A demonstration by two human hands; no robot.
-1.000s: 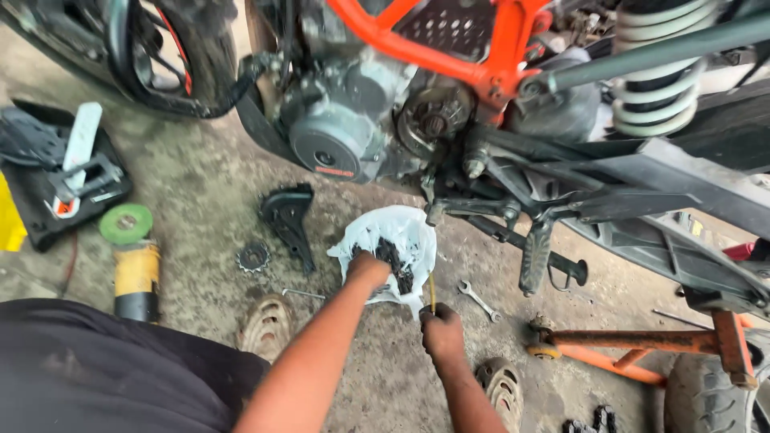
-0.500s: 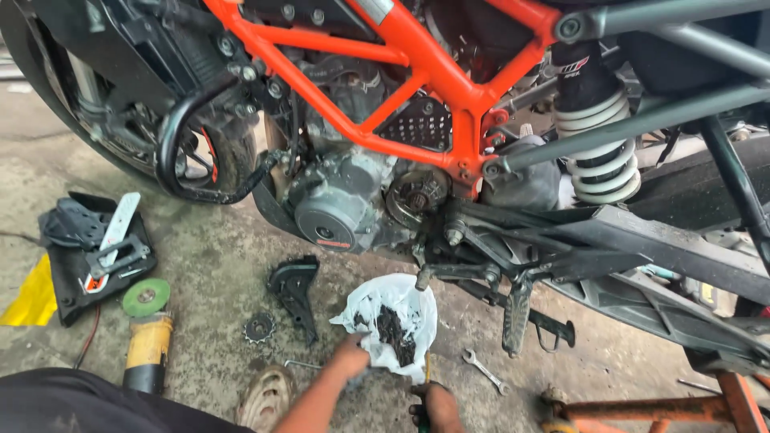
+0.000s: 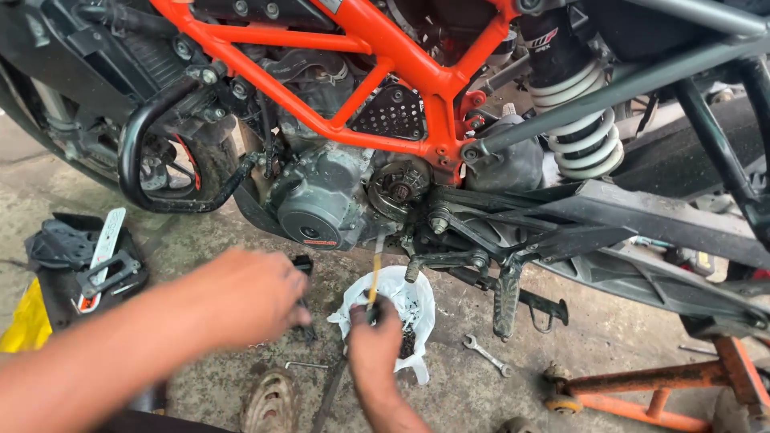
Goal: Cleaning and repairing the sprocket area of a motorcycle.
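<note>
- Head view: right hand (image 3: 375, 346) was closed round a thin yellow-handled tool (image 3: 374, 277), prob. a small brush or screwdriver, shaft pointing up toward the engine's underside. Grip: fingers wrapped tight on the lower end of the handle.
- Left hand (image 3: 245, 298) was blurred, fingers curled near a black bracket part (image 3: 303, 265) on the floor just left of the white plastic sheet (image 3: 417, 298). Cannot tell if it was clamped on anything; blur hid the fingertips.
- Sheet lay on the concrete floor (image 3: 609, 353) right under the sprocket area (image 3: 399, 188), w/ dark greasy bits piled on it, beneath the right hand.
- Tool tip sat just below the grey engine cover (image 3: 317, 204), near the footpeg linkage (image 3: 449, 261); not touching the cover as far as could be told.
- To do this well, my judgement: hold the tool nearer mid-handle for control, keep the sheet directly under the work spot so grime drops onto it, steady the other hand before working.
- Small spanner (image 3: 486, 355) lay on the floor right of the sheet, apart from it; an Allen key (image 3: 305, 366) lay left of it, near a sandalled foot (image 3: 271, 401).
- Orange frame (image 3: 377, 48) and white rear shock spring (image 3: 585, 132) were above; orange paddock stand (image 3: 682, 385) at lower right.
- Black tool case (image 3: 84, 256) sat at far left, well apart.
</note>
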